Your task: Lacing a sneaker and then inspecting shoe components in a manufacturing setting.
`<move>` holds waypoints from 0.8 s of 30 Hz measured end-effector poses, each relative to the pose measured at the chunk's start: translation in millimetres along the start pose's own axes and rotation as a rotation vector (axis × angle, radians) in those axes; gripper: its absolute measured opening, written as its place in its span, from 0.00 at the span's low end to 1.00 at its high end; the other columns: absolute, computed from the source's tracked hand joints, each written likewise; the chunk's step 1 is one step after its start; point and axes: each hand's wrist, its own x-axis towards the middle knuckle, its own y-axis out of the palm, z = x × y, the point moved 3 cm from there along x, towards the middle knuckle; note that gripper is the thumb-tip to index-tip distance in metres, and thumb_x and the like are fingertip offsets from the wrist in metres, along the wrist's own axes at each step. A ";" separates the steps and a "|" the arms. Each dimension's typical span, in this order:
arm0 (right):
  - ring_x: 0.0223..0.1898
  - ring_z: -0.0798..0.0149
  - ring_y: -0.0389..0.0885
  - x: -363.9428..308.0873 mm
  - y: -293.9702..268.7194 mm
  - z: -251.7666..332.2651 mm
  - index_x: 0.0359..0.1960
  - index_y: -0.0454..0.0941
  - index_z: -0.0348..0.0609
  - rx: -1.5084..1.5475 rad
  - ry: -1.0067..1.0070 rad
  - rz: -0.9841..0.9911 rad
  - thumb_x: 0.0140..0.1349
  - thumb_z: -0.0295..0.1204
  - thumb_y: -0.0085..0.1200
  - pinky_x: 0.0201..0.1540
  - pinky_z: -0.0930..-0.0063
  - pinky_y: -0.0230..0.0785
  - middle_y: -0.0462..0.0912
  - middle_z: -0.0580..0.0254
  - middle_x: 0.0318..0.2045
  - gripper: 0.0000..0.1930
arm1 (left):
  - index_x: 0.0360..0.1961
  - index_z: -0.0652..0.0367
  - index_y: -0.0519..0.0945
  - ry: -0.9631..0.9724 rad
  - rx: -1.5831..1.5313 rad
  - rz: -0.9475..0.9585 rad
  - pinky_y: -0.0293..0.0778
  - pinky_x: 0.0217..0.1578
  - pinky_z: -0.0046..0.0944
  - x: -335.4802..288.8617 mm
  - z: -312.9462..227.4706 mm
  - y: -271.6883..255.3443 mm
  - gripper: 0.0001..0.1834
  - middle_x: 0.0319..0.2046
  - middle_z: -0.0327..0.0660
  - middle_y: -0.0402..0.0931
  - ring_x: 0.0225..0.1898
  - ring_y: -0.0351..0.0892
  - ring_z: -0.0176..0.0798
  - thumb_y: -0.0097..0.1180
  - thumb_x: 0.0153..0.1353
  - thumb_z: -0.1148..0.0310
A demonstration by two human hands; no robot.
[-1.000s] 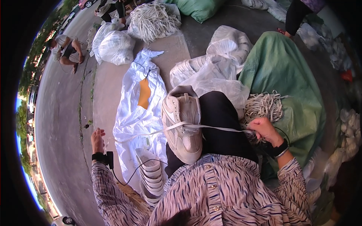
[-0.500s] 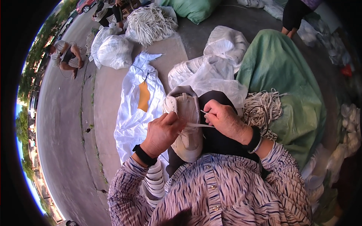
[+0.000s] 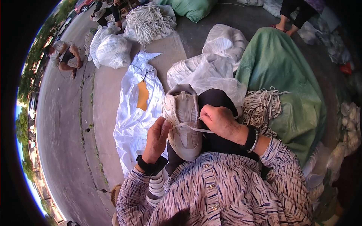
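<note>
A beige sneaker (image 3: pixel 185 145) rests on my lap, its toe toward me and its collar away. A flat pale shoelace (image 3: pixel 194 128) runs across its front part through the lower eyelets. My left hand (image 3: pixel 155 138) is beside the shoe's left edge, thumb and finger pinched on one side of the lace. On the other side my right hand (image 3: pixel 221 121) pinches the lace near the right row of eyelets, and a loop hangs below its fingers. The exact lace ends are hidden by the fingers.
Right of my knee lies a heap of pale laces (image 3: pixel 262 107) against a green sack (image 3: pixel 279 71). Clear plastic bags (image 3: pixel 211 73) sit ahead. A white woven sack (image 3: pixel 130 120) with a yellow tag lies left. White shoe pieces (image 3: pixel 155 188) are by my left forearm. Other people sit or stand farther off.
My left hand has moved left and slightly down, off the shoe's front, uncovering the lace across it. My right hand has shifted slightly and the lace hangs in a looser curve.
</note>
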 end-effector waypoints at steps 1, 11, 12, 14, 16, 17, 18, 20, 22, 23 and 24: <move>0.25 0.51 0.80 -0.5 2.4 1.4 0.27 0.72 0.40 -0.099 -0.022 0.063 0.54 0.28 0.55 0.26 0.62 0.71 0.78 0.51 0.19 0.05 | 0.35 0.60 0.71 0.063 0.180 -0.047 0.69 0.33 0.34 -1.4 0.2 2.2 0.16 0.26 0.40 0.75 0.29 0.72 0.33 0.44 0.67 0.56; 0.25 0.47 0.80 2.1 10.6 4.9 0.27 0.73 0.41 -0.159 -0.009 0.214 0.54 0.29 0.53 0.29 0.57 0.71 0.78 0.49 0.20 0.06 | 0.32 0.62 0.71 0.091 -0.123 -0.066 0.63 0.26 0.23 -9.2 11.6 1.9 0.10 0.23 0.30 0.71 0.24 0.66 0.24 0.53 0.64 0.65; 0.25 0.48 0.80 2.7 11.0 5.2 0.27 0.73 0.41 -0.162 -0.011 0.224 0.54 0.29 0.53 0.29 0.57 0.71 0.78 0.49 0.20 0.05 | 0.32 0.62 0.71 0.014 -0.255 -0.044 0.63 0.26 0.24 -8.8 13.8 1.5 0.10 0.23 0.30 0.70 0.24 0.65 0.23 0.53 0.63 0.66; 0.26 0.48 0.80 3.9 11.1 4.4 0.27 0.74 0.41 -0.174 0.017 0.238 0.53 0.29 0.53 0.29 0.58 0.71 0.78 0.50 0.20 0.05 | 0.34 0.63 0.72 -0.066 -0.376 -0.047 0.65 0.28 0.23 -6.7 15.6 1.1 0.09 0.24 0.31 0.71 0.26 0.65 0.22 0.54 0.62 0.67; 0.26 0.48 0.80 4.9 9.8 5.8 0.27 0.73 0.40 -0.135 -0.015 0.217 0.54 0.29 0.53 0.30 0.57 0.72 0.78 0.49 0.20 0.06 | 0.34 0.63 0.73 0.017 -0.291 -0.084 0.66 0.30 0.23 -3.6 13.2 2.3 0.09 0.25 0.31 0.72 0.27 0.67 0.22 0.54 0.63 0.67; 0.27 0.48 0.80 5.0 9.3 5.5 0.27 0.73 0.39 -0.137 0.003 0.219 0.54 0.30 0.53 0.31 0.57 0.72 0.78 0.48 0.20 0.07 | 0.34 0.64 0.73 0.081 -0.204 -0.111 0.67 0.31 0.23 -2.2 11.3 2.9 0.09 0.26 0.32 0.73 0.27 0.68 0.22 0.54 0.63 0.67; 0.27 0.48 0.80 5.2 8.7 6.5 0.27 0.73 0.39 -0.114 -0.023 0.215 0.54 0.30 0.53 0.31 0.57 0.72 0.78 0.48 0.20 0.07 | 0.34 0.64 0.74 0.069 -0.222 -0.130 0.67 0.32 0.23 -1.6 12.0 3.8 0.09 0.27 0.32 0.74 0.29 0.69 0.22 0.54 0.63 0.68; 0.27 0.47 0.80 4.9 8.1 5.8 0.27 0.73 0.39 -0.132 0.019 0.234 0.54 0.30 0.52 0.32 0.56 0.72 0.78 0.47 0.21 0.06 | 0.35 0.65 0.74 0.105 -0.256 -0.163 0.67 0.32 0.23 -1.4 11.6 4.7 0.09 0.27 0.32 0.73 0.29 0.69 0.22 0.54 0.62 0.68; 0.27 0.47 0.80 4.3 7.0 7.2 0.27 0.73 0.39 -0.112 -0.002 0.220 0.54 0.30 0.52 0.32 0.56 0.72 0.78 0.47 0.21 0.06 | 0.35 0.65 0.74 0.101 -0.280 -0.185 0.67 0.32 0.23 -2.3 12.6 5.5 0.08 0.27 0.32 0.73 0.29 0.69 0.22 0.54 0.62 0.69; 0.27 0.47 0.80 3.9 7.0 6.6 0.27 0.73 0.40 -0.136 0.022 0.228 0.54 0.30 0.52 0.31 0.56 0.72 0.79 0.47 0.21 0.06 | 0.34 0.64 0.74 0.090 -0.285 -0.199 0.67 0.32 0.22 -2.7 13.2 6.0 0.08 0.27 0.31 0.73 0.29 0.69 0.22 0.54 0.63 0.70; 0.27 0.47 0.80 3.5 6.6 7.5 0.27 0.73 0.40 -0.113 0.000 0.217 0.54 0.30 0.52 0.31 0.56 0.72 0.79 0.47 0.21 0.06 | 0.34 0.64 0.73 0.087 -0.294 -0.213 0.66 0.32 0.22 -2.9 13.5 6.9 0.07 0.27 0.31 0.73 0.29 0.69 0.22 0.53 0.63 0.70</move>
